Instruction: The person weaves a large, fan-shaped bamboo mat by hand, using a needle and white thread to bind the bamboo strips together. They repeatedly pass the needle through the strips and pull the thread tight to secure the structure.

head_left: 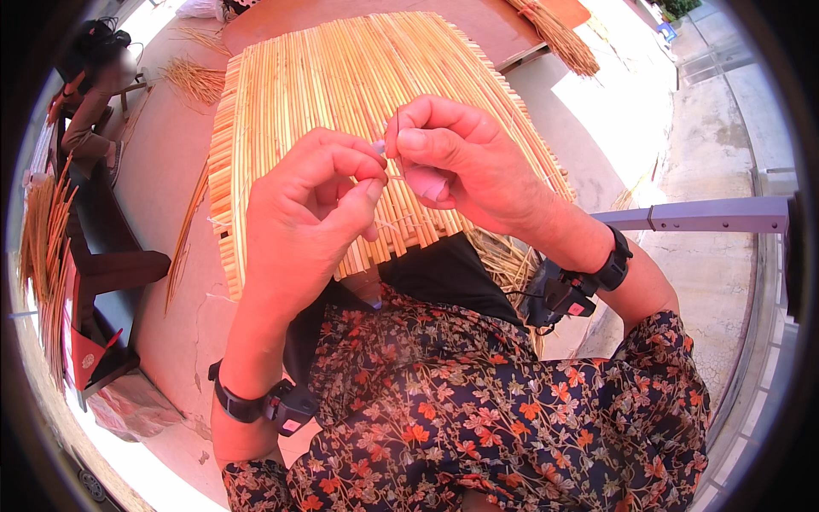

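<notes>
My left hand (pixel 316 209) and my right hand (pixel 461 162) are raised close together over a mat of straight yellow reeds (pixel 333 77). My right thumb and index finger pinch a thin, dark needle-like piece (pixel 397 119) held upright. A pink wrap (pixel 426 182) shows on the fingers of that hand. The fingers of my left hand are pinched just left of it; what they hold is too small to name. A small whitish bit (pixel 378 147) shows at the left index fingertip. Pale cord ends hang at the mat's near edge.
Loose reed bundles (pixel 554 34) lie at the back and left (pixel 192 81). A person (pixel 98 111) sits at upper left beside dark furniture (pixel 111 273) with upright reeds (pixel 47 256). A lavender bar (pixel 708 218) crosses at right. More straw (pixel 495 264) lies below the mat.
</notes>
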Motion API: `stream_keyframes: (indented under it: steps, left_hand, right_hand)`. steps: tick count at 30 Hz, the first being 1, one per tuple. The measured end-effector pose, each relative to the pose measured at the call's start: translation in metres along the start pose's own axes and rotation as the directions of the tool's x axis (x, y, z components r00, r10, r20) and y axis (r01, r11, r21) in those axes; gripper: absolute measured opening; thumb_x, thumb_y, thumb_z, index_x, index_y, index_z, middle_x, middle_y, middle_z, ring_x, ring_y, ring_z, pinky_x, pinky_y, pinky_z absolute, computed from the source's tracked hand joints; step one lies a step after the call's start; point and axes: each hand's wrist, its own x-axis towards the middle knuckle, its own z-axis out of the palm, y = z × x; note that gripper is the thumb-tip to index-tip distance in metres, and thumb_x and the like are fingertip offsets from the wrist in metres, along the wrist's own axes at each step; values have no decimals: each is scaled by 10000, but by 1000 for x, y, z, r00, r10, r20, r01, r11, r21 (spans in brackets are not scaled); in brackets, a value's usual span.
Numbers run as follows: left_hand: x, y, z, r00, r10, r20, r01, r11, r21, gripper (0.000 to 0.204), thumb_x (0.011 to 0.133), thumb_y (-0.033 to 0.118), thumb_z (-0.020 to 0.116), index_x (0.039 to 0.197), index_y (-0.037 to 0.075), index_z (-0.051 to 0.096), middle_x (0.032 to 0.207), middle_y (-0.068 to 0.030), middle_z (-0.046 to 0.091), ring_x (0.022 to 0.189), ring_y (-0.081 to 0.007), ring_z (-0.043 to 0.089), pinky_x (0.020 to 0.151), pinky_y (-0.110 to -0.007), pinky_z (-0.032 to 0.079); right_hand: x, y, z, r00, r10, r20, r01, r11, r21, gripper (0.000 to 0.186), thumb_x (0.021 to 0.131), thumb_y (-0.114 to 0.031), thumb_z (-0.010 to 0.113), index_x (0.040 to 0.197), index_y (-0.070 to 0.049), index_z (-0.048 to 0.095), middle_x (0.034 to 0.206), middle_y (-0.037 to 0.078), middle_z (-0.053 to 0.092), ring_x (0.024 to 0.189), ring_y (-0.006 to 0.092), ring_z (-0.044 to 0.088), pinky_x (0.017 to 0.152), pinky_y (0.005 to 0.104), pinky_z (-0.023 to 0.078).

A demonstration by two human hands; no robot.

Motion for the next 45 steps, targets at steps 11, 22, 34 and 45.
stream_keyframes:
  steps: [11,22,34,45]
  left_hand:
    - [1,3,2,997,-37,-66,31,995,-93,107,880,-4,644,986,-12,648,970,-45,633,655,-50,596,545,-190,477]
    - [3,1,3,999,-22,-32,21,999,-41,96,854,-15,685,950,-5,687,877,3,567,707,-16,561,592,-160,437]
    - [1,-3,0,994,-92,-56,92,996,7,30,905,38,610,902,12,597,846,14,528,677,-22,529,587,-174,417]
    - [-4,-3,-15,967,-254,9,241,904,-353,117,987,161,462,993,48,493,720,-19,516,495,-72,449,438,-178,312]
  right_hand:
    - [4,-3,-3,1000,-22,6,22,999,32,150,943,-217,619,967,-69,627,685,-40,520,563,28,446,474,186,307]
    - [3,-6,0,1000,3,10,-3,999,36,144,939,-192,619,959,-50,629,747,-16,575,573,27,452,470,184,307]
    - [4,-4,-2,999,-1,-35,2,999,35,143,935,-200,625,969,-61,619,698,-37,523,568,31,452,466,193,321]
    - [6,-3,-2,993,1,-115,-43,931,-362,155,999,-208,516,960,-62,553,775,5,594,599,57,554,505,197,465]
